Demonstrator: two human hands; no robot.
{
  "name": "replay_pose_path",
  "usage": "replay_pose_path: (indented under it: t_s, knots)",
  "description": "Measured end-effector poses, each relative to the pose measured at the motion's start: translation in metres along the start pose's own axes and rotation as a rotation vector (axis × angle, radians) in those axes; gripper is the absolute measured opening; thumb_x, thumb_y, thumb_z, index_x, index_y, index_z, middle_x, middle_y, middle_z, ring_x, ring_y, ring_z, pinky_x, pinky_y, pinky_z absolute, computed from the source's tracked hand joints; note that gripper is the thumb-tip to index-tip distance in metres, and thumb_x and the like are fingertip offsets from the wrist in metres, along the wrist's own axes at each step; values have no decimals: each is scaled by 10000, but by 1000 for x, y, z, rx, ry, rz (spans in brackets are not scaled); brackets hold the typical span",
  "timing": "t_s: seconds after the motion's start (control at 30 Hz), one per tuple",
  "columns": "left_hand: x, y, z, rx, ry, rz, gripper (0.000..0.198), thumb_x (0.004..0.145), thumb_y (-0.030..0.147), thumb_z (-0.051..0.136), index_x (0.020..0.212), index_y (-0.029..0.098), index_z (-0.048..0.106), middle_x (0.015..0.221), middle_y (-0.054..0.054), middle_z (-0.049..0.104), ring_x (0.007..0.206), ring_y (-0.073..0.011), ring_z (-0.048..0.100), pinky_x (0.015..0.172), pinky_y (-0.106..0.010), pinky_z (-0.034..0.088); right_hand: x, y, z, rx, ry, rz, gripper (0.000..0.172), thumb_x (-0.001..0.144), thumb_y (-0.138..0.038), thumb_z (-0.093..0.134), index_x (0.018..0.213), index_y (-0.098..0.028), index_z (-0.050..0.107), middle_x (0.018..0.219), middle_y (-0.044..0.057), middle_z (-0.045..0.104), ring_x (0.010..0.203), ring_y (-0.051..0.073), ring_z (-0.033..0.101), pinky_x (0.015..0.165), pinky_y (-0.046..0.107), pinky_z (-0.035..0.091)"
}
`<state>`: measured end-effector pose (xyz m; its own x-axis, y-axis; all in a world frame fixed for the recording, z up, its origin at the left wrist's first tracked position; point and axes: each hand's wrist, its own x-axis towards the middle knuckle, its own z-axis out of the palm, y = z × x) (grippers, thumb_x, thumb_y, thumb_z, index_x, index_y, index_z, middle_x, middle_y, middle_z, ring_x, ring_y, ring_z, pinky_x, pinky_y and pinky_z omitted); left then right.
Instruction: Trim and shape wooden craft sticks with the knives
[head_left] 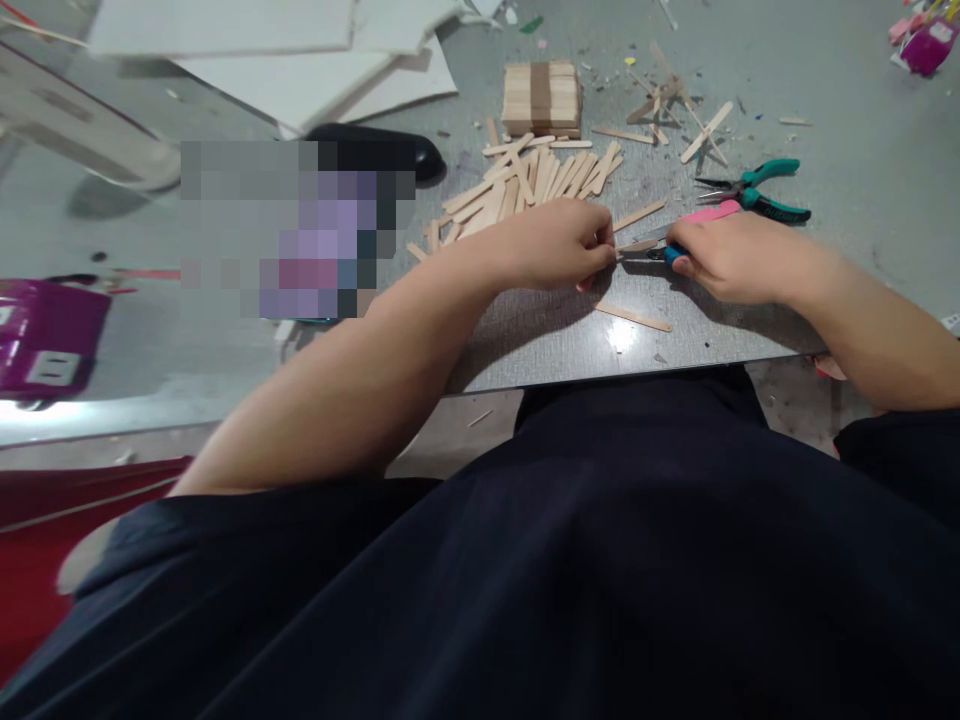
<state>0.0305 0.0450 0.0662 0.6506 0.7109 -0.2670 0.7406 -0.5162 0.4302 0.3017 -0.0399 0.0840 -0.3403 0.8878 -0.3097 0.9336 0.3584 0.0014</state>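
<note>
My left hand is closed in a pinch at the front of the table, its fingertips on one end of a wooden craft stick. Facing it, my right hand is wrapped round blue-handled pliers, whose dark jaws point left toward the pinched stick. The jaws are close to the left fingertips; whether they touch the stick, I cannot tell. Just behind the right hand lies a pink-handled tool with a metal blade, partly hidden. Another craft stick lies flat nearer the table edge.
Loose craft sticks lie heaped behind my left hand, with a banded bundle beyond. Green-handled long-nose pliers rest behind my right hand. Crossed sticks, white boards and a purple object are also on the table.
</note>
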Motion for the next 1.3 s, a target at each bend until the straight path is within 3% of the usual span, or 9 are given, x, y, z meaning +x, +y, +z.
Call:
replay_pose_path:
  t_s: [0.13, 0.3, 0.43, 0.67, 0.77, 1.03, 1.3]
  knots:
    - [2, -2, 1, 2, -6, 5, 170, 1050, 329, 726, 1133, 261, 857, 839, -22, 852, 936, -270, 823, 924, -366, 563, 0, -1, -1, -17, -7, -22, 596, 1298, -525, 428, 1650, -172, 754, 1388, 258, 906, 1082, 437, 828, 839, 504, 454]
    - [4, -5, 3, -4, 7, 25, 172, 1046, 354, 742, 1132, 282, 872, 817, -24, 831, 973, -284, 834, 953, -371, 584, 5, 8, 10, 49, 73, -17, 515, 1283, -595, 535, 1568, -264, 808, 1293, 179, 937, 1039, 402, 826, 869, 490, 494]
    - [5, -5, 4, 11, 11, 29, 170, 1064, 354, 743, 1144, 273, 869, 810, -24, 828, 969, -281, 833, 962, -367, 589, 5, 9, 14, 43, 77, -15, 532, 1280, -582, 528, 1573, -236, 807, 1260, 186, 939, 985, 386, 813, 859, 483, 479]
    - [8, -6, 11, 154, 64, 8, 319, 1068, 373, 754, 1287, 239, 943, 1112, -110, 940, 1213, -356, 895, 1035, -390, 618, -2, -12, 1, -113, 46, 18, 553, 1323, -512, 471, 1609, -146, 772, 1345, 254, 928, 1004, 383, 823, 772, 458, 363]
    - [12, -9, 15, 168, 73, 3, 365, 1051, 374, 760, 1318, 236, 968, 1161, -127, 955, 1243, -373, 903, 1058, -404, 634, -2, -18, 1, -122, 54, 31, 528, 1337, -494, 497, 1589, -121, 773, 1401, 292, 916, 1082, 401, 847, 784, 451, 381]
    - [12, -13, 13, 151, 68, 18, 367, 1020, 373, 784, 1306, 252, 978, 1145, -124, 953, 1249, -375, 894, 1054, -414, 640, 2, -20, 10, -37, 88, 54, 556, 1288, -549, 537, 1593, -157, 787, 1355, 291, 931, 1116, 479, 865, 864, 496, 529]
    - [13, -20, 14, 102, 91, 31, 284, 1015, 382, 819, 1221, 254, 967, 1065, -106, 930, 1229, -359, 880, 1063, -406, 631, -3, -28, 4, -37, 73, 52, 543, 1301, -466, 519, 1591, -87, 777, 1426, 363, 901, 1139, 478, 869, 802, 480, 471]
